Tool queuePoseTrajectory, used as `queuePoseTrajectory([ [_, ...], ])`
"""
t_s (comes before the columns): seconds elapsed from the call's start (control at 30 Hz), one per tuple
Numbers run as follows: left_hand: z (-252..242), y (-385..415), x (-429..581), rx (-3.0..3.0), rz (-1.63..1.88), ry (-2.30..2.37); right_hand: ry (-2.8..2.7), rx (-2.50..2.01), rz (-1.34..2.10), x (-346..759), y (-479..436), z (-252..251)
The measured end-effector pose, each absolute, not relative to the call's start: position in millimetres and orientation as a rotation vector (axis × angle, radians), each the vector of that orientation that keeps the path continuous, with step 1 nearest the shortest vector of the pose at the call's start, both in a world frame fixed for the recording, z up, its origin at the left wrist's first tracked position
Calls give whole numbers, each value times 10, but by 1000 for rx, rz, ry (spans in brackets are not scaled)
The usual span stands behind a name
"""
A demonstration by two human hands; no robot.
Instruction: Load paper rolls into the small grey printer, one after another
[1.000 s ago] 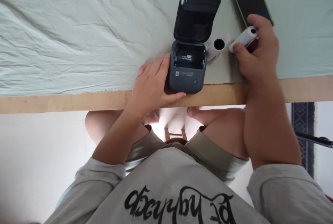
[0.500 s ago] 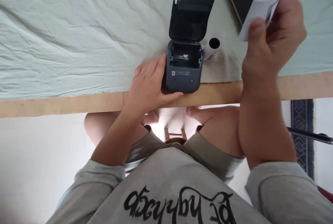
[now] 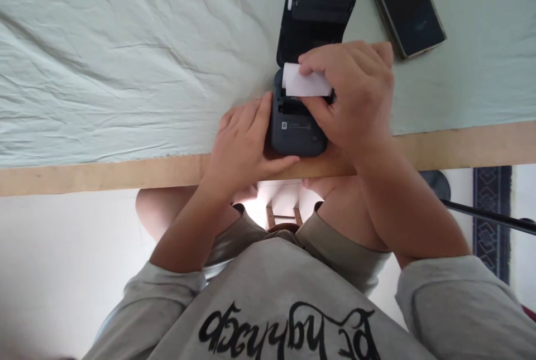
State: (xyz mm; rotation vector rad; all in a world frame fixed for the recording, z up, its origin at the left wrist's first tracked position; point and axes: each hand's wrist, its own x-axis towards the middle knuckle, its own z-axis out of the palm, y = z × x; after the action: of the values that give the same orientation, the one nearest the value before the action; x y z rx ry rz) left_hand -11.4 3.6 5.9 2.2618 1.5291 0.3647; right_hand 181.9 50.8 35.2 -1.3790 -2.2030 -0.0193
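Observation:
A small dark blue-grey label printer (image 3: 299, 139) sits at the table's front edge with its lid (image 3: 314, 19) swung up. Along its left side and front lies my left hand (image 3: 243, 139), fingers against the casing and thumb across the front edge, gripping it. My right hand (image 3: 355, 89) is over the printer's compartment, closed on a white paper roll (image 3: 304, 84). The roll lies sideways at the compartment opening; how deep it sits cannot be told. A second roll, seen earlier beside the printer, is now hidden behind my right hand.
A dark smartphone (image 3: 412, 5) lies on the pale green cloth (image 3: 146, 58) at the back right. The table's wooden edge (image 3: 104, 173) runs across in front of me. Below right are a black rod (image 3: 489, 215) and a patterned dark mat (image 3: 492, 226).
My right hand has brought the paper roll left and down from near the phone to the printer's opening, turning it sideways. The left hand stays on the printer.

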Motion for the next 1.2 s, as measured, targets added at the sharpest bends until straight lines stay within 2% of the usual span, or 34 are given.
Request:
queuePoseTrajectory([
  [0.43, 65, 33, -123, 2267, 359, 1508, -2244, -1481, 227, 1905, 577, 340],
  [0.83, 69, 38, -130, 2264, 367, 1513, -2270, -1320, 165, 1972, 452, 369],
  [1.03, 111, 65, -136, 2131, 466, 1483, -2389, -1174, 240, 1977, 353, 348],
  [1.2, 27, 96, -79, 2029, 695, 1520, -2375, -1036, 214, 1992, 332, 322],
])
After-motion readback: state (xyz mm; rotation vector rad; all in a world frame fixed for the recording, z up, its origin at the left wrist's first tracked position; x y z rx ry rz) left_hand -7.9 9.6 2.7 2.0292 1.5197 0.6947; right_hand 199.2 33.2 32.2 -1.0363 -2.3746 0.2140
